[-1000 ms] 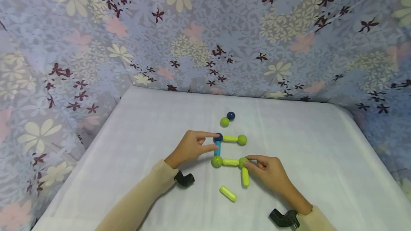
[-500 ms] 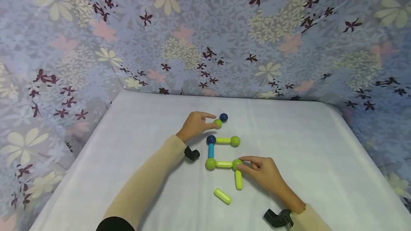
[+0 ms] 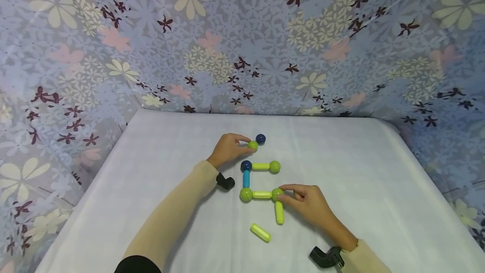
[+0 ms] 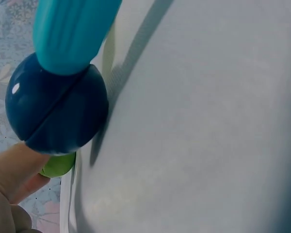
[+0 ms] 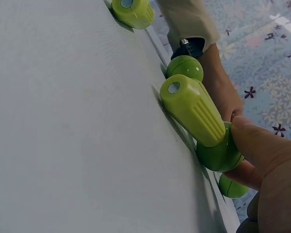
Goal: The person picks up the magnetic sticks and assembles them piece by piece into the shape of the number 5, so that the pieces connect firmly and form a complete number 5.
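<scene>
My left hand (image 3: 227, 148) pinches a loose green ball (image 3: 252, 146) between thumb and index finger, right beside a dark blue ball (image 3: 260, 139). With thumb and index finger, my right hand (image 3: 312, 206) grips the green corner ball (image 5: 218, 154) of a flat ball-and-rod shape. From that ball one yellow-green rod (image 3: 279, 213) points toward me and another (image 3: 262, 195) runs left to a green ball (image 3: 246, 194). A blue rod (image 3: 246, 178) joins that one to a navy ball (image 4: 58, 109), where a top rod (image 3: 260, 166) leads to another green ball (image 3: 274, 166).
A loose yellow-green rod (image 3: 260, 233) lies on the white cloth in front of the shape. The white-covered table (image 3: 341, 155) ends at a flowered fabric backdrop (image 3: 242, 54). Dark wrist mounts (image 3: 326, 257) sit on both forearms.
My left hand has left the navy corner ball, reached farther back and taken hold of the loose green ball. My right hand keeps its grip; the head view has shifted slightly.
</scene>
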Motion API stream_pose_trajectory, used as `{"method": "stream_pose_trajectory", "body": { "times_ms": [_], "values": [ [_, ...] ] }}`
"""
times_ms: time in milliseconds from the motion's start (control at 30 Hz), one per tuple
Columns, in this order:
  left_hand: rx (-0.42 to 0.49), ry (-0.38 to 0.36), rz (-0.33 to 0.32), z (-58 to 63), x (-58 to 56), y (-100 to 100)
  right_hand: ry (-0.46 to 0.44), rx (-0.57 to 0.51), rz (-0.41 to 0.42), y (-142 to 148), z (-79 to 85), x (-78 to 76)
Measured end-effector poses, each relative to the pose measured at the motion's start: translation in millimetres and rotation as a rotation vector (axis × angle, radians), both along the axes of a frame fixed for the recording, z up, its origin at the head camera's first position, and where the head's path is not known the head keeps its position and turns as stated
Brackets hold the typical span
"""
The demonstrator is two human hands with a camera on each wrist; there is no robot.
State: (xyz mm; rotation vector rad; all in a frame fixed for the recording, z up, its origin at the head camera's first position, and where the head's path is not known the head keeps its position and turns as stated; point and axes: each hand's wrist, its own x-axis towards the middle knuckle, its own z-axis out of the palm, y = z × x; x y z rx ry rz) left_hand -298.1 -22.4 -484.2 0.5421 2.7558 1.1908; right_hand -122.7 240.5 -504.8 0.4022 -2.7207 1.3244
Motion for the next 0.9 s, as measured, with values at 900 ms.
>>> {"method": "stream_pose_trajectory", "body": {
  "times_ms": [900],
  "values": [
    [0.285, 0.097, -0.146, 23.7, 96.5, -30, 0.047, 0.05, -0.014, -3, -0.3, -2.5]
  ]
}}
